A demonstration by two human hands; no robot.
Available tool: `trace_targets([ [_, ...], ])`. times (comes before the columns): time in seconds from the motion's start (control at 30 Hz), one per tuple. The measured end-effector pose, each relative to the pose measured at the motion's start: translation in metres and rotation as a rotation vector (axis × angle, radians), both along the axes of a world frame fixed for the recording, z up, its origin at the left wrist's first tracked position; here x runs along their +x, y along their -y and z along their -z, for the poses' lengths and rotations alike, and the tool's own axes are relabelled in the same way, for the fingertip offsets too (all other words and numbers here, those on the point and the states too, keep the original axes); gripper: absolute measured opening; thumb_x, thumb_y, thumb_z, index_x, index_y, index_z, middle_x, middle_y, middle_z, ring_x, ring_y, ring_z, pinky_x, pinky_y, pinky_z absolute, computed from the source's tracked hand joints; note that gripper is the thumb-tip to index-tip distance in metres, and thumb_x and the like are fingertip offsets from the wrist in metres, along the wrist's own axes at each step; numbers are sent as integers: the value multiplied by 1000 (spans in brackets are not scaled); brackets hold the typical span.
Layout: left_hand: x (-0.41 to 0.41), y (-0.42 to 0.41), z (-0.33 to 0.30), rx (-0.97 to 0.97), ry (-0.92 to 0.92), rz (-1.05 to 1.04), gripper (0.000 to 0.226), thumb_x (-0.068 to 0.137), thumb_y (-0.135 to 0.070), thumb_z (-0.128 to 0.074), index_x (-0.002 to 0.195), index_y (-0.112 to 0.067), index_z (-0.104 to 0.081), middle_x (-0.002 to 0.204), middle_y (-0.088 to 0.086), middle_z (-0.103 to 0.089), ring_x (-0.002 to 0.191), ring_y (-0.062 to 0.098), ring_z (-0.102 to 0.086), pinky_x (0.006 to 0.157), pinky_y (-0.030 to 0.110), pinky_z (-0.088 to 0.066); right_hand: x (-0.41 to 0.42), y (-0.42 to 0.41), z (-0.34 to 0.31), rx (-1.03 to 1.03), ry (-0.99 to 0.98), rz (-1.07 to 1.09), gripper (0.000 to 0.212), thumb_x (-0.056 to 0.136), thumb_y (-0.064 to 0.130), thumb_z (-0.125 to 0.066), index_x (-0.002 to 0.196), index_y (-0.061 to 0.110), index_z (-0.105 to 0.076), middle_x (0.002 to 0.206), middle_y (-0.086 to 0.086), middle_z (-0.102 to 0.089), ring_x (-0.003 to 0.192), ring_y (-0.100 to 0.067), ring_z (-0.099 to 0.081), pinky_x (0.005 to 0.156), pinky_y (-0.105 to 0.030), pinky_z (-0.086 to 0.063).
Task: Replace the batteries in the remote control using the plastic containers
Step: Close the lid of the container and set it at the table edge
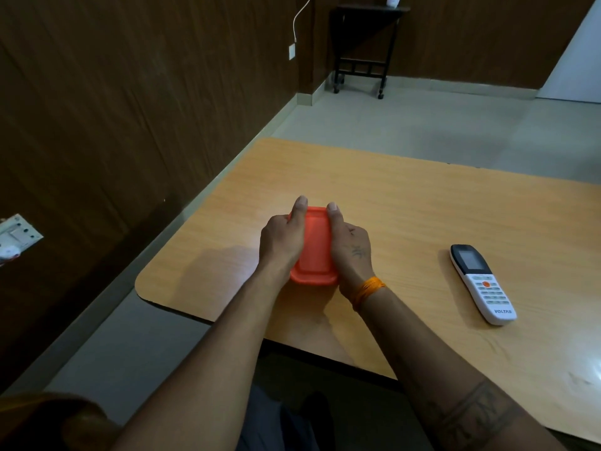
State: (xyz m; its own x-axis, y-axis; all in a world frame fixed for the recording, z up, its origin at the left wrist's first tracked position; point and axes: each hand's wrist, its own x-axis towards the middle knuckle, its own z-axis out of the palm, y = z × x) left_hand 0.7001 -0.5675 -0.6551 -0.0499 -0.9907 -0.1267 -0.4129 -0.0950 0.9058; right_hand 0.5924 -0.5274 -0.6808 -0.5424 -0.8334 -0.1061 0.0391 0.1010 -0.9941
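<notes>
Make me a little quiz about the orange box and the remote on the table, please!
1. True or false: both hands grip the orange-lidded container.
2. Which side of the container does the white Voltas remote lie on? A) left B) right
3. Fill in: the remote lies with its buttons facing ____.

Key: 1 true, the left hand and right hand clasp its sides, thumbs on the lid. 2 B. 3 up, untouched on the wooden table.

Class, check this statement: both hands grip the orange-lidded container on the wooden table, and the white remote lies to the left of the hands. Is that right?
One detail is wrong. The head view shows the white remote lying to the right of the hands, not the left. The left hand and right hand do grip the orange-lidded container on the wooden table.
</notes>
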Motion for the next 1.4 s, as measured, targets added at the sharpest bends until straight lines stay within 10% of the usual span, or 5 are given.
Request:
trace_targets([
  [0.27, 11, 1, 5, -10, -34, -41, 49, 91, -70, -50, 83, -23, -61, 95, 3, -70, 92, 29, -69, 90, 52, -60, 13, -9, 11, 86, -169, 95, 45, 100, 59, -52, 109, 15, -59, 91, 5, -61, 82, -16, -62, 68, -36, -52],
  [0.6, 51, -5, -2, 45, -253, -225, 26, 75, -34, -77, 78, -9, -71, 87, 14, -77, 83, 34, -75, 60, 51, -66, 45, -14, -5, 128, -177, 96, 33, 91, 54, -54, 100, 22, -58, 88, 1, -64, 83, -27, -67, 76, -55, -61],
  [0.93, 174, 12, -2, 90, -75, -142, 26, 84, 1, -69, 101, -16, -80, 95, 11, -79, 81, 25, -75, 65, 32, -61, 126, -5, -2, 140, -70, -162, 8, 89, 16, -67, 91, 21, -72, 67, -5, -74, 58, -24, -74, 68, -52, -65],
  [1.4, 263, 45, 9, 67, 15, -259, 23, 92, 0, -74, 113, -8, -77, 109, 8, -75, 87, 17, -71, 68, 30, -60, 213, 40, 20, 212, 146, -231, 34, 82, 16, -86, 113, 7, -75, 87, -15, -79, 67, -27, -78, 75, -48, -67],
])
